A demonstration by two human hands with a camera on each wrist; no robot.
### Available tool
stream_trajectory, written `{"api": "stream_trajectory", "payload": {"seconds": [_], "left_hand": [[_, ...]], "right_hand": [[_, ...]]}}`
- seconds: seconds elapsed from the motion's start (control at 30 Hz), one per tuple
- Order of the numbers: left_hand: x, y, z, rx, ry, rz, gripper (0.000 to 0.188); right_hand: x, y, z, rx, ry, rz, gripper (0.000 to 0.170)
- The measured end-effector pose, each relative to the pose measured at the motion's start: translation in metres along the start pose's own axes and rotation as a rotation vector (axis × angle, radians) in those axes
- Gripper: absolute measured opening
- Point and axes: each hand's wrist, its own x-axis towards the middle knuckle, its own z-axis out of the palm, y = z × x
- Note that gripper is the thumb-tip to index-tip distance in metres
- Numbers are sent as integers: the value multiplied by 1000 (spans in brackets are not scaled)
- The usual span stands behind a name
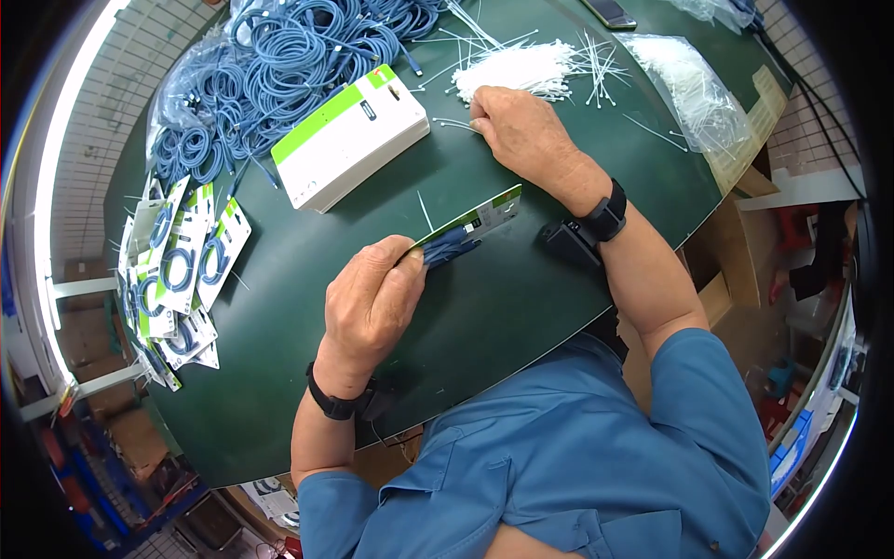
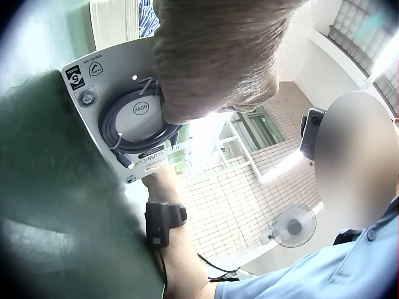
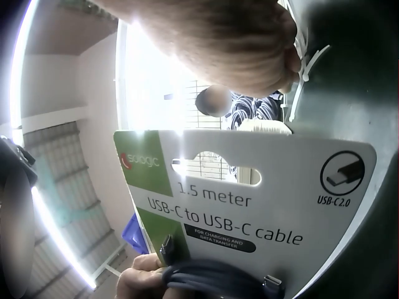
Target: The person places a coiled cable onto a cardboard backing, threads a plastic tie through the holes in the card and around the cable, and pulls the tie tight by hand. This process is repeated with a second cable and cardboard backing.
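Observation:
My left hand (image 1: 372, 293) pinches the edge of a printed packaging card (image 1: 494, 212) above the table. On the card lies a coiled dark blue USB-C cable (image 2: 115, 128), fastened with a thin tie. The card's printed front (image 3: 262, 205), with its hang slot, faces the right wrist view. A white cable tie (image 1: 426, 212) shows behind the card in the head view. My right hand (image 1: 526, 130) is at the near edge of a pile of white cable ties (image 1: 521, 70), fingers bent; loose ties lie at its fingertips, and I cannot tell whether it grips one.
A white and green box (image 1: 358, 140) stands ahead of the left hand. Behind it is a heap of coiled blue cables (image 1: 298, 47). Several carded cables (image 1: 177, 265) are stacked at left. A bag of ties (image 1: 689, 88) and a phone (image 1: 610, 13) lie at far right.

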Motion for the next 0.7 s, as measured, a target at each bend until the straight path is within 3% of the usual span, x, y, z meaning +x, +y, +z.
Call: {"api": "stream_trajectory", "payload": {"seconds": [0.3,0.57,0.7], "left_hand": [[-1,1,1,8,-3,-7,23],[1,0,-1,4,6,1,22],[2,0,-1,3,14,6,22]], "right_hand": [[1,0,-7,61,-158,38,16],[-3,-1,-2,17,-32,-16,18],[-2,-2,-6,-1,-75,-13,18]]}}
